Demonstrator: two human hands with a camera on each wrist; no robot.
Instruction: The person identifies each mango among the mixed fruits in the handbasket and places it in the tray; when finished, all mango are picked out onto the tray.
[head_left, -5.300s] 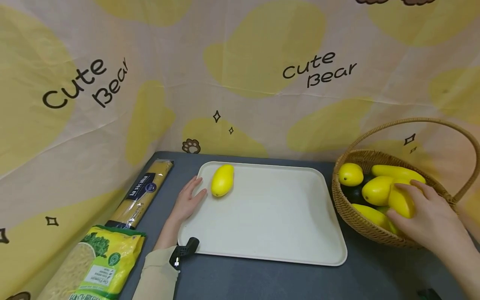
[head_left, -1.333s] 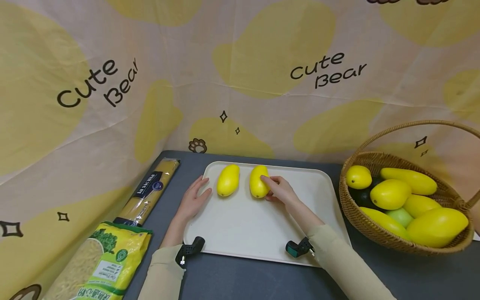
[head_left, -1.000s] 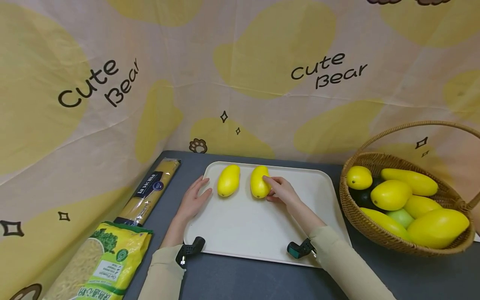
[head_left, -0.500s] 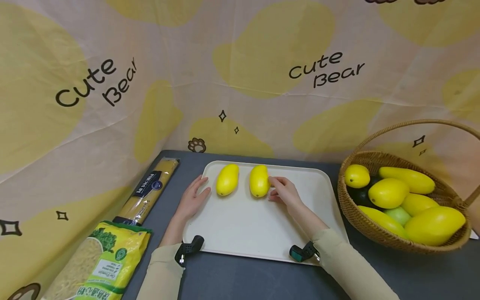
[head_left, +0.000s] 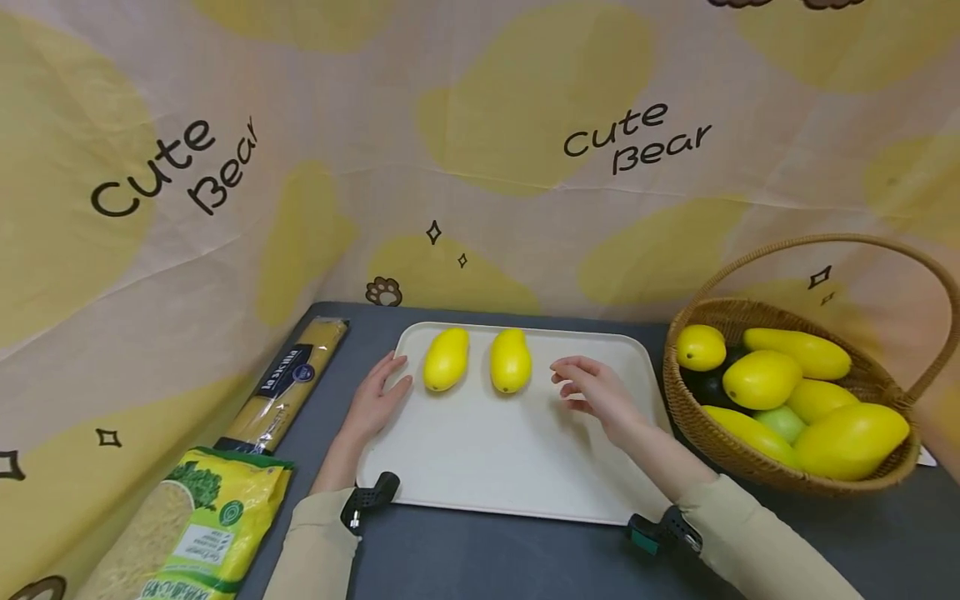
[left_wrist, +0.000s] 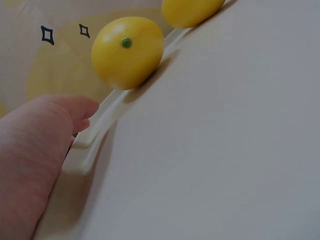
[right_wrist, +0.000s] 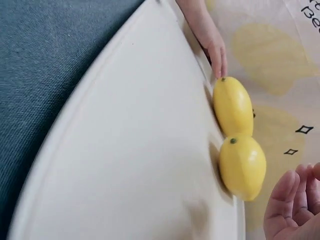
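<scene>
Two yellow mangoes lie side by side near the back of a white tray (head_left: 525, 467), a left mango (head_left: 446, 359) and a right mango (head_left: 511, 361). My left hand (head_left: 375, 400) rests along the tray's left rim with its fingers relaxed, close to the left mango. In the left wrist view that mango (left_wrist: 128, 53) shows a green stem spot. My right hand (head_left: 600, 396) hovers over the tray to the right of the right mango, loosely bent fingers holding nothing. The right wrist view also shows a gap between the right hand (right_wrist: 297, 205) and the nearer mango (right_wrist: 242, 167).
At the right stands a wicker basket (head_left: 697, 450) with a tall handle. Several yellow fruits, a green one (head_left: 780, 423) and a dark one (head_left: 708, 386) lie in it. On the left are a pasta pack (head_left: 288, 383) and a yellow-green bag (head_left: 195, 525). Printed cloth hangs behind.
My right hand reached into the basket earlier, then held the second mango on the tray. It has let go and drawn back to the right. The left hand stays at the rim.
</scene>
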